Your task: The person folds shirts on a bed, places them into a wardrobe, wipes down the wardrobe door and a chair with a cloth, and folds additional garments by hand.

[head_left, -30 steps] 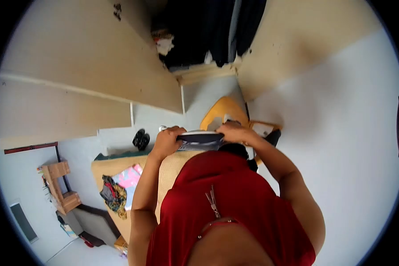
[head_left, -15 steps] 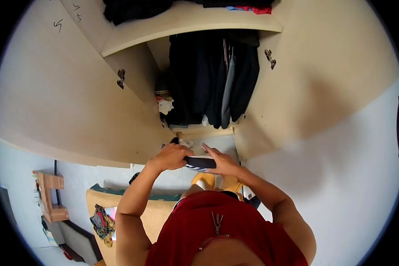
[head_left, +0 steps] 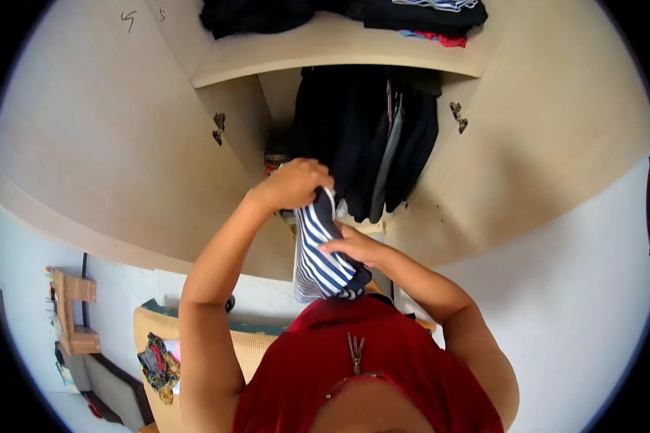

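Note:
A navy-and-white striped garment [head_left: 314, 249], with a dark band along one edge, hangs between my hands in front of the red top I wear. My left hand [head_left: 292, 186] is closed on its upper end, fingers bent over the dark edge. Lower down, my right hand [head_left: 360, 246] grips the garment's right side, thumb lying across the stripes and the other fingers partly hidden. Dark clothes [head_left: 354, 144] hang in the open wardrobe just beyond my hands.
The wardrobe shelf [head_left: 339, 49] above holds folded dark clothes and a striped piece [head_left: 437, 4]. Open doors flank me, the left door [head_left: 123, 159] and the right door [head_left: 542, 115]. A woven mat [head_left: 256, 346] with a patterned cloth [head_left: 159, 368] lies at lower left.
My left hand has risen toward the hanging clothes, pulling up one end of the garment. More of its stripes now show, opened out lengthwise. The view has shifted slightly.

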